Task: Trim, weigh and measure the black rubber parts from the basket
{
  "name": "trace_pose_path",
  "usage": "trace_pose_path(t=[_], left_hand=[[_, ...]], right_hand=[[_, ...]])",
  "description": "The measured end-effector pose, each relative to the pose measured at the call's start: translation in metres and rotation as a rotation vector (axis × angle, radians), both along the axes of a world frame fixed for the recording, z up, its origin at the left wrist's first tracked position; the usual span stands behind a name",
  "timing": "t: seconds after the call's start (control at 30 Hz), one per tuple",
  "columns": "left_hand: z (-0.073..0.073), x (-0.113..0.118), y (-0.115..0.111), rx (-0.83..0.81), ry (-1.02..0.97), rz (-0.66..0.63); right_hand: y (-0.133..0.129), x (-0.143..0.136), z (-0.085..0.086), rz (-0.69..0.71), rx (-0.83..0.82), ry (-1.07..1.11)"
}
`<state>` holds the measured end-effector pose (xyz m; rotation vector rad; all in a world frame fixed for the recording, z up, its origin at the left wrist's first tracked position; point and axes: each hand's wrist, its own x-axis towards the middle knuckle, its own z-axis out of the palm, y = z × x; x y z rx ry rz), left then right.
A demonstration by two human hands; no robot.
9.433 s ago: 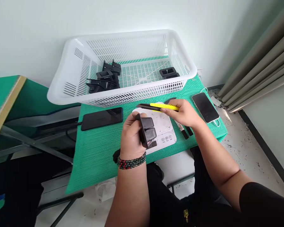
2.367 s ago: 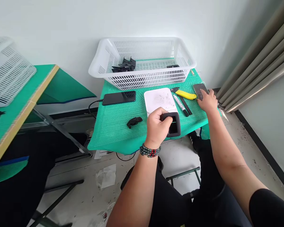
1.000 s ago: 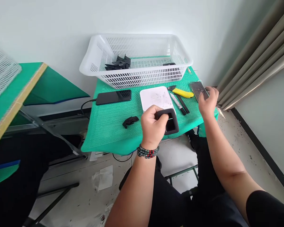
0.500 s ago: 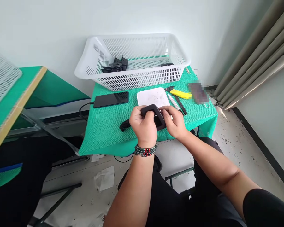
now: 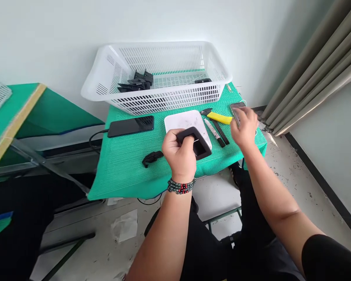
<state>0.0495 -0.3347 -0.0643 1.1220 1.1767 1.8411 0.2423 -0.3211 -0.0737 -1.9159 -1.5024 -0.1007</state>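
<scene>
My left hand (image 5: 179, 154) is closed on a black rectangular frame (image 5: 204, 150), its thumb pressed into the opening. The frame hangs tilted over a white tray (image 5: 183, 118) with dark specks on it. My right hand (image 5: 245, 127), a little blurred, has its thumb and fingers apart above a phone (image 5: 236, 105) at the table's right side, partly covering it. Beside its thumb lies the end of a yellow-handled cutter (image 5: 219, 118) with a dark head. A white-and-black knife-like tool (image 5: 215, 133) and a black strip (image 5: 221, 133) rest right of the tray.
Behind the tray stands a white slotted basket (image 5: 163, 97) with several black parts (image 5: 139, 81) inside. A cabled black phone (image 5: 131, 127) and a small black piece (image 5: 152, 157) lie on the green cloth (image 5: 117, 166). Another green-covered table (image 5: 17, 97) is at left.
My right hand has let go of the black frame and moved right, over the phone. My left hand keeps holding the frame. The view has shifted slightly.
</scene>
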Motion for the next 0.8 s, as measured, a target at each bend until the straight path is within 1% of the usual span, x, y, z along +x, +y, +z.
trace_pose_path(t=[0.03, 0.07, 0.1, 0.2, 0.3, 0.37, 0.53, 0.6, 0.63, 0.67, 0.7, 0.8], left_hand=[[0.000, 0.000, 0.000, -0.004, -0.004, -0.005], [-0.001, 0.000, 0.001, -0.008, -0.004, -0.008], [-0.002, 0.000, 0.002, -0.011, 0.001, -0.010], [-0.005, 0.001, 0.004, -0.030, 0.028, -0.018], [-0.009, 0.001, 0.006, -0.041, 0.038, -0.025], [-0.010, 0.002, 0.007, -0.042, 0.049, -0.030], [-0.012, 0.001, 0.009, -0.044, 0.075, -0.027], [-0.011, 0.001, 0.008, -0.033, 0.080, -0.016], [-0.011, 0.001, 0.007, -0.024, 0.086, -0.007], [-0.010, 0.001, 0.007, -0.013, 0.092, 0.008], [-0.009, 0.001, 0.006, -0.001, 0.099, 0.026], [-0.008, 0.002, 0.004, 0.028, 0.131, 0.097]], right_hand=[[0.007, 0.012, 0.001, -0.109, -0.083, -0.028], [0.013, 0.022, 0.000, -0.167, -0.159, -0.045], [0.019, 0.030, -0.001, -0.188, -0.219, -0.054], [0.031, 0.042, -0.007, -0.156, -0.332, -0.073], [0.035, 0.044, -0.011, -0.094, -0.434, -0.065], [0.036, 0.042, -0.009, -0.088, -0.448, -0.050], [0.028, 0.033, 0.004, -0.209, -0.254, -0.083], [0.021, 0.023, 0.007, -0.226, -0.193, -0.074], [0.017, 0.017, 0.007, -0.208, -0.150, -0.052], [0.012, 0.009, 0.006, -0.166, -0.088, -0.015], [0.007, 0.001, 0.005, -0.087, -0.021, 0.031], [-0.010, -0.030, -0.002, 0.271, 0.154, 0.219]])
